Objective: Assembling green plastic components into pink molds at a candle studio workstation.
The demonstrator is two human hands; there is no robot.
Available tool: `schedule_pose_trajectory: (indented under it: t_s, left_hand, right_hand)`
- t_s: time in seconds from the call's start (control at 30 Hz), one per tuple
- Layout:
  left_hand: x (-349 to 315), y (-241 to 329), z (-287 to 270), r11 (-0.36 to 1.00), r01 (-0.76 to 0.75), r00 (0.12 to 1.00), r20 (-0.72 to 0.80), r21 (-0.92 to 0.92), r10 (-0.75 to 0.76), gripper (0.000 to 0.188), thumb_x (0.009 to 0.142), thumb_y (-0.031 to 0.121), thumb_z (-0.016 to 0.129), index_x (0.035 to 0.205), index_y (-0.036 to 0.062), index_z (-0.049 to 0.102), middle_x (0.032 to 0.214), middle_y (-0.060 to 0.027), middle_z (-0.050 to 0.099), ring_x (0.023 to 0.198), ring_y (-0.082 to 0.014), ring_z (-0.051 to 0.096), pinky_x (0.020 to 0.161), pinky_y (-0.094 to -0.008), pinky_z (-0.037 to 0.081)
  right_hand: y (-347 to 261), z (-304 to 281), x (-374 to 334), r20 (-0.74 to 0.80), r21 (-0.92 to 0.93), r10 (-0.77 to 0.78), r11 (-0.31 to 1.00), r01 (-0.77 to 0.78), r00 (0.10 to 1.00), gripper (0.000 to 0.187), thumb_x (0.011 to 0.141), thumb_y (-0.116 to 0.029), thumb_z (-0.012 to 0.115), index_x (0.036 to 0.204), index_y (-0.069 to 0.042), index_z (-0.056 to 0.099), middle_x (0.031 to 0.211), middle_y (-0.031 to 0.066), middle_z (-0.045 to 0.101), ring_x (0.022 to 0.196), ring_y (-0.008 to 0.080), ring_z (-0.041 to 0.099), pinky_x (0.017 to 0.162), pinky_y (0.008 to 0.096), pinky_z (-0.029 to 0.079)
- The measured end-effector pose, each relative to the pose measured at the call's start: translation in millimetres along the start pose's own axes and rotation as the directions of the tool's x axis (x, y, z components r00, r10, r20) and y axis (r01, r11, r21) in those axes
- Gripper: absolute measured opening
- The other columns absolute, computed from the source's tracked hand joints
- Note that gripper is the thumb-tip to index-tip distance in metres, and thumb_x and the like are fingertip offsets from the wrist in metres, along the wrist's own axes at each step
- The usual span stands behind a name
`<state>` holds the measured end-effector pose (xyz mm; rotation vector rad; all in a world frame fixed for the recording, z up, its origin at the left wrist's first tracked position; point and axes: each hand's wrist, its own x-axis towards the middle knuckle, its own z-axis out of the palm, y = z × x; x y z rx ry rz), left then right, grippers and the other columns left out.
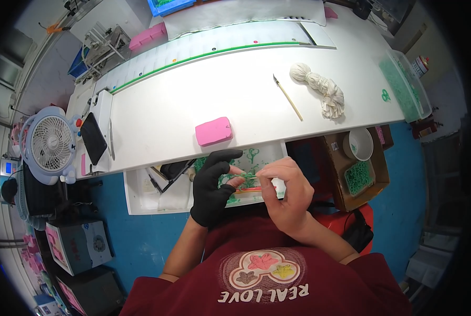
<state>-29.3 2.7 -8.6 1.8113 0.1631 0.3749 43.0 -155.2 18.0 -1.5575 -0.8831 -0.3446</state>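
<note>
My left hand (210,187), in a black glove with bare thumb and fingertip, pinches one end of a small, thin green piece (249,176). On its other end the bare fingers of my right hand (289,190) are closed. Both hands hold the piece just above an open white drawer (131,196) under the table edge. Loose green loop-shaped pieces (252,155) lie in that drawer, along with a thin orange-red stick (247,190). My fingers partly hide the held piece, so its exact kind is unclear.
On the white table (167,116) are a pink block (213,131), a pointed brush-like tool (288,98) and a twisted cloth (319,88). A clear bin (404,87) of green pieces stands far right. Left are a tablet (93,138) and fan (51,139). A cardboard box (338,184) sits lower right.
</note>
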Motion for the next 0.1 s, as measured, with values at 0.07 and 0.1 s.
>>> schedule_pose_trajectory:
  t_s: [0.07,0.1]
  left_hand:
    - [-0.7,-0.8,-0.6,0.999,0.029,1.0,-0.005,-0.041,-0.029,0.015,0.074,0.002,0.071,0.088,0.0036,0.069,0.117,-0.0096,0.062,0.104,-0.0204,0.058,0.091,-0.0329,0.045]
    - [-0.1,-1.4,-0.6,0.995,0.059,0.998,-0.006,-0.084,-0.06,0.014,0.075,0.002,0.071,0.089,0.004,0.069,0.118,-0.0099,0.062,0.105,-0.0209,0.058,0.092,-0.0335,0.044]
  right_hand:
    - [0.4,-4.9,-2.5,0.041,-0.013,0.12,0.993,-0.119,0.992,0.024,0.081,0.003,0.068,0.104,-0.002,0.06,0.094,0.0108,0.066,0.074,0.0245,0.063,0.065,0.0328,0.051]
    - [1.0,-9.3,-3.5,0.079,-0.034,0.241,0.971,-0.239,0.967,0.025,0.082,0.002,0.068,0.106,-0.002,0.06,0.097,0.0109,0.067,0.074,0.0241,0.063,0.066,0.0328,0.052]
